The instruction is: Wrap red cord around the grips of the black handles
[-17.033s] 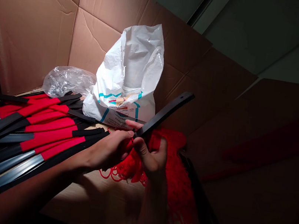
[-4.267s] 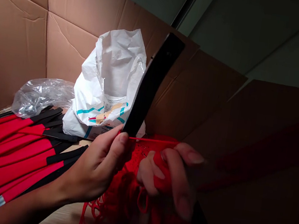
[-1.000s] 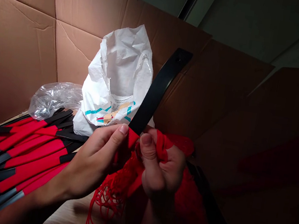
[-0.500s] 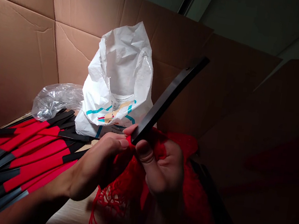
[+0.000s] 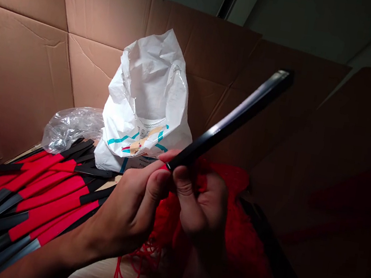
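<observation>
A long flat black strip slants up to the right from between my two hands. My left hand is closed, its thumb and fingers pinching the strip's lower end, where red netting is gathered. My right hand is also closed, thumb pressing the strip and netting from the other side. The rest of the netting hangs below my hands and lies in a heap behind them.
A pile of black strips sleeved in red lies at the left. Behind it are a crumpled clear plastic bag and an upright white bag. Cardboard walls enclose the back; the right side is in deep shadow.
The black strip has tilted further down to the right, showing more of its edge. Both hands have kept their grip at its lower end, with the netting bunched closer under them.
</observation>
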Action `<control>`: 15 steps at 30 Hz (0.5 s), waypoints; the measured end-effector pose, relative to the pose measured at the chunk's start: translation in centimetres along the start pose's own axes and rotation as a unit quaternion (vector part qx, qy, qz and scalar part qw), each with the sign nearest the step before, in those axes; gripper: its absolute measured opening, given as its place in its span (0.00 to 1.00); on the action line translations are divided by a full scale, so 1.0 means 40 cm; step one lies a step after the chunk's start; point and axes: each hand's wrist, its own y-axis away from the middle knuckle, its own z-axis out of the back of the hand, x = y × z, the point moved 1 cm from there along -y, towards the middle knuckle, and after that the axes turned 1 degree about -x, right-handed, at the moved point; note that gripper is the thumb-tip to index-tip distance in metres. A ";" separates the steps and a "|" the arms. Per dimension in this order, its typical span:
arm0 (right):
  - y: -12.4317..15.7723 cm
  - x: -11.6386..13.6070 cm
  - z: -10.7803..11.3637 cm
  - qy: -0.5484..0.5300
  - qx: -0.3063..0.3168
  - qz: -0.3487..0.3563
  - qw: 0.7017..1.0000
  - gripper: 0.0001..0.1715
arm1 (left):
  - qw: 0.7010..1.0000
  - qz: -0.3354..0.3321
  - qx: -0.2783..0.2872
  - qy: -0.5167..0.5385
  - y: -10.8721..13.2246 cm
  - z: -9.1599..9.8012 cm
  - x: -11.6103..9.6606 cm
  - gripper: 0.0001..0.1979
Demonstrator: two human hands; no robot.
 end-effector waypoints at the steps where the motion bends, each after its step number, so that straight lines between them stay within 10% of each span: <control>1: -0.001 -0.001 0.003 0.000 0.003 -0.007 1.000 0.15 | 1.000 0.006 0.004 0.020 0.000 0.001 0.000 0.24; 15: -0.022 0.002 0.015 -0.124 0.092 -0.112 0.982 0.28 | 0.940 0.153 0.112 0.284 -0.020 0.006 0.022 0.34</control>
